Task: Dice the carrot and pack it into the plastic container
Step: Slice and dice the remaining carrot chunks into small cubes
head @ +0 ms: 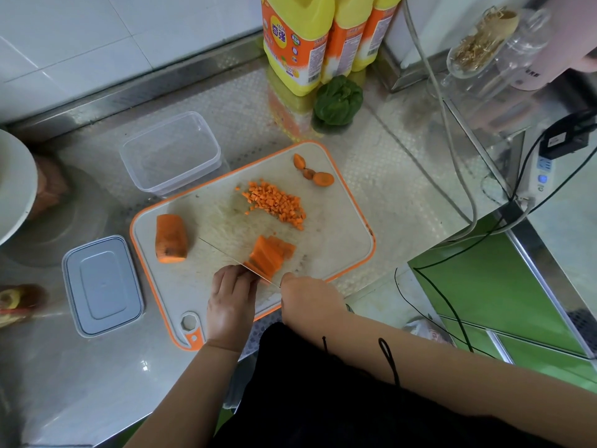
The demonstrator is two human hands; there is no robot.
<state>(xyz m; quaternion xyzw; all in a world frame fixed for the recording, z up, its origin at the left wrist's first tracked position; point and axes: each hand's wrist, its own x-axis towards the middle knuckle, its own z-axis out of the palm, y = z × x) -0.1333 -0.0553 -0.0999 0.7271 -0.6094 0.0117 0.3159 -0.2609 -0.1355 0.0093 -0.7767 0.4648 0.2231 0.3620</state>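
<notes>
Head view. Task partly done: a heap of small carrot dice (pixel 276 203) lies mid cutting board (pixel 339 227); a thick uncut carrot chunk (pixel 171 239) waits at the board's left. The left hand (pixel 231 300) fingers press the carrot slices (pixel 269 255); the right hand (pixel 307 300) fingers clamp the knife (pixel 232 257). Just beyond the board — the clear, rounded plastic container (pixel 171 156), nothing packed.

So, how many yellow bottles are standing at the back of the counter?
3, in a row by the wall: left bottle, middle bottle, right bottle. More may be hidden behind.
</notes>
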